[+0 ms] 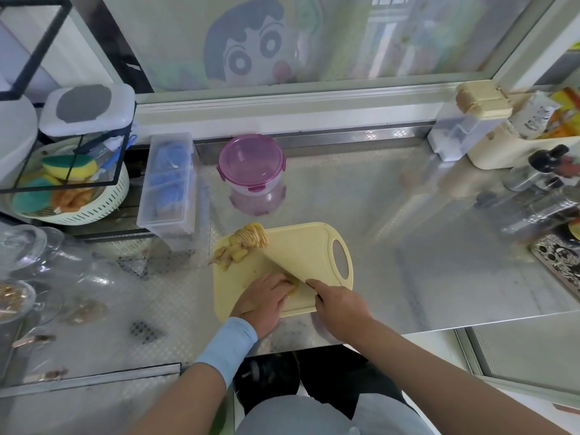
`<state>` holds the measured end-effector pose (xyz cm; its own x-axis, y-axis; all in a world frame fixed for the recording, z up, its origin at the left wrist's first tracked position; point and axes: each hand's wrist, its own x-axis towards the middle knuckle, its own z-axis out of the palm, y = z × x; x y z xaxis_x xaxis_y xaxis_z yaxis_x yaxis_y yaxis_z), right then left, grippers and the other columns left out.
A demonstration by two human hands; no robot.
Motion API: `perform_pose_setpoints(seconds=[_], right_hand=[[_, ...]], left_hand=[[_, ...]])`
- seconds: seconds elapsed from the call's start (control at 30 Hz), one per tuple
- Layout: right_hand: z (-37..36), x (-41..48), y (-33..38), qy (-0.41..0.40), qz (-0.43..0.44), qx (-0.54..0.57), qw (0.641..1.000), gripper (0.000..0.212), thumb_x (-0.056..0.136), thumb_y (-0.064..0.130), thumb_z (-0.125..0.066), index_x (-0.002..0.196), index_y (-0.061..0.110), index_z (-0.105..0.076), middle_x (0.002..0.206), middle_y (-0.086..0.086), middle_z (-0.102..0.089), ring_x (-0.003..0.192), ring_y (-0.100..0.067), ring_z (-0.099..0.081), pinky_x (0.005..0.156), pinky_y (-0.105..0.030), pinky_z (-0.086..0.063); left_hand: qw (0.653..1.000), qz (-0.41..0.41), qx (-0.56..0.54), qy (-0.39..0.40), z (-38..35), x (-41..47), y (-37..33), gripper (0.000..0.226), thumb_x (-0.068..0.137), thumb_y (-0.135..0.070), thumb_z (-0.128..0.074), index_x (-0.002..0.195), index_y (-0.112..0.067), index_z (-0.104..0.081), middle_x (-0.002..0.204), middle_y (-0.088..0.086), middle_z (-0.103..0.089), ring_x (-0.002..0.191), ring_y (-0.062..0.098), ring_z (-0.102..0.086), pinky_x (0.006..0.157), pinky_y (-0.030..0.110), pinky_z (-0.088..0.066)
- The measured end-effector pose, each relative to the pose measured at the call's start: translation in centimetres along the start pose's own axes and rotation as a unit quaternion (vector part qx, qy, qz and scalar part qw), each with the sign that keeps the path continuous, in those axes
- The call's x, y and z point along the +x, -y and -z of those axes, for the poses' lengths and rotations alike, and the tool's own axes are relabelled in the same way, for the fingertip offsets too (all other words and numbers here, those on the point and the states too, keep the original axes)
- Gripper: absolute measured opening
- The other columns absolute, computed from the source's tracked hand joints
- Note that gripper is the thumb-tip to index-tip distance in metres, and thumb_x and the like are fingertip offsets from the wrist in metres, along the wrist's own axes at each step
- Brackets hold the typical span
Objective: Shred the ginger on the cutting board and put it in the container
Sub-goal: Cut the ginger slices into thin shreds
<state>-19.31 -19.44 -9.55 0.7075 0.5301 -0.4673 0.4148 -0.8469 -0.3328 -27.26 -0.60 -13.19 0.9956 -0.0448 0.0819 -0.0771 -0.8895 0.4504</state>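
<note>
— Left hand (263, 298): how is it placed?
— It is laid on the near part of the yellow cutting board (314, 243). The fingers are curled down over a piece of ginger (292, 286), which is pinned against the board. A light blue sleeve (227, 343) is worn at that wrist.
— And the right hand (340, 306)?
— It is closed round the handle of a knife (284, 266), with the forefinger stretched along the spine. The wide blade is stood on the board just beside the left fingertips, against the held ginger. The handle itself is hidden by the hand.
— Where is the rest of the ginger found?
— 1 fanned pile of ginger slices (252, 236) is seen at the far left corner of the board. Scraps of peel (227, 257) are spread just below it, some over the left edge.
— Where is the container kept?
— A round purple-lidded container (251, 164) is stood on the steel counter (408, 246) beyond the board, apart from it, with the lid clipped on. Just to its left a clear plastic box (168, 186) of blue items is set. Farther left, sponges are held in a pale colander (94, 211) under a black wire rack. Dark-capped bottles (546, 164) are grouped at the right edge. A cartoon face (251, 42) is shown on the window behind.
</note>
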Motion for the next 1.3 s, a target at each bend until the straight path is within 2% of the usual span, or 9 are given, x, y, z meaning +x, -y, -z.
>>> perform_pose_setpoints(seconds=[0.17,0.4,0.5,0.6,0.8,1.0,1.13,1.2,1.3], right_hand=[[-0.2,-0.1,0.6,0.01,-0.006,0.008,1.0,0.044,0.108,0.025,-0.03,0.15,0.036,-0.037,0.105,-0.009,-0.065,0.08,-0.028,-0.052,0.066,-0.031,-0.038],[-0.2,0.1,0.7,0.016,-0.015,0.007,1.0,0.046,0.106,0.02,-0.03,0.148,0.036,-0.036,0.094,-0.005,-0.058,0.078,-0.029,-0.054,0.069,-0.036,-0.048],[-0.2,0.0,1.2,0.021,-0.023,-0.012,0.999,0.049,0.104,0.014,-0.032,0.148,0.037,-0.032,0.089,-0.002,-0.054,0.08,-0.029,-0.058,0.071,-0.038,-0.053],[-0.5,-0.3,1.6,0.018,-0.025,-0.013,0.999,0.049,0.103,0.013,-0.034,0.146,0.038,-0.034,0.088,-0.001,-0.057,0.08,-0.028,-0.061,0.07,-0.038,-0.054],[-0.4,-0.2,1.5,0.023,-0.04,0.005,0.999,0.051,0.105,0.015,-0.03,0.15,0.04,-0.032,0.105,-0.007,-0.064,0.084,-0.029,-0.059,0.068,-0.034,-0.046],[-0.1,-0.6,2.0,0.011,-0.043,0.0,0.999,0.052,0.103,0.014,-0.032,0.148,0.04,-0.032,0.092,-0.003,-0.06,0.079,-0.029,-0.058,0.066,-0.035,-0.049],[-0.3,-1.6,2.3,0.016,-0.039,-0.03,0.999,0.052,0.101,0.011,-0.035,0.145,0.038,-0.03,0.087,-0.001,-0.058,0.075,-0.028,-0.059,0.068,-0.038,-0.055],[-0.5,-1.9,2.4,0.024,-0.042,-0.038,0.998,0.056,0.098,0.009,-0.039,0.145,0.038,-0.028,0.087,-0.001,-0.058,0.075,-0.029,-0.059,0.069,-0.039,-0.056],[-0.5,-2.3,2.3,0.03,-0.046,-0.04,0.998,0.062,0.094,0.005,-0.041,0.144,0.038,-0.026,0.091,-0.001,-0.058,0.076,-0.028,-0.056,0.069,-0.038,-0.054]], left_hand=[[0.992,-0.053,0.072,0.084,-0.3,0.6,0.4,0.049,0.056,-0.025,-0.091,0.102,-0.021,-0.075,0.106,-0.01,-0.067,0.097,0.006,-0.045,0.075,0.016,-0.049],[0.995,-0.052,0.089,0.009,-0.3,-0.1,0.0,0.025,0.07,-0.028,-0.082,0.093,-0.02,-0.074,0.099,-0.009,-0.067,0.094,0.006,-0.048,0.081,0.017,-0.039],[0.996,-0.029,0.082,0.023,0.3,0.3,-0.5,0.041,0.052,-0.03,-0.093,0.088,-0.021,-0.075,0.093,-0.009,-0.069,0.083,0.009,-0.065,0.067,0.013,-0.046],[0.998,-0.024,0.034,0.05,0.8,0.2,0.0,0.028,0.078,-0.023,-0.067,0.106,-0.017,-0.069,0.107,-0.003,-0.064,0.095,0.017,-0.062,0.071,0.027,-0.056],[0.984,-0.049,0.054,0.163,1.8,0.4,1.6,0.071,0.073,0.01,-0.06,0.138,-0.017,-0.05,0.14,-0.002,-0.044,0.125,0.017,-0.042,0.092,0.028,-0.048],[0.978,-0.085,0.092,0.167,1.5,0.4,1.3,0.066,0.049,-0.009,-0.086,0.111,-0.02,-0.069,0.117,-0.006,-0.062,0.101,0.008,-0.044,0.075,0.014,-0.048],[0.971,-0.089,0.133,0.176,1.6,1.3,0.9,0.071,0.029,-0.018,-0.093,0.098,-0.023,-0.076,0.099,-0.008,-0.069,0.089,0.007,-0.057,0.066,0.015,-0.051],[0.974,-0.08,0.129,0.167,2.1,1.4,0.6,0.068,0.039,-0.018,-0.093,0.104,-0.022,-0.075,0.103,-0.007,-0.069,0.089,0.008,-0.065,0.072,0.015,-0.05],[0.974,-0.053,0.112,0.188,2.1,1.0,0.4,0.062,0.088,-0.008,-0.06,0.146,-0.019,-0.042,0.144,-0.001,-0.044,0.131,0.018,-0.043,0.101,0.026,-0.04]])
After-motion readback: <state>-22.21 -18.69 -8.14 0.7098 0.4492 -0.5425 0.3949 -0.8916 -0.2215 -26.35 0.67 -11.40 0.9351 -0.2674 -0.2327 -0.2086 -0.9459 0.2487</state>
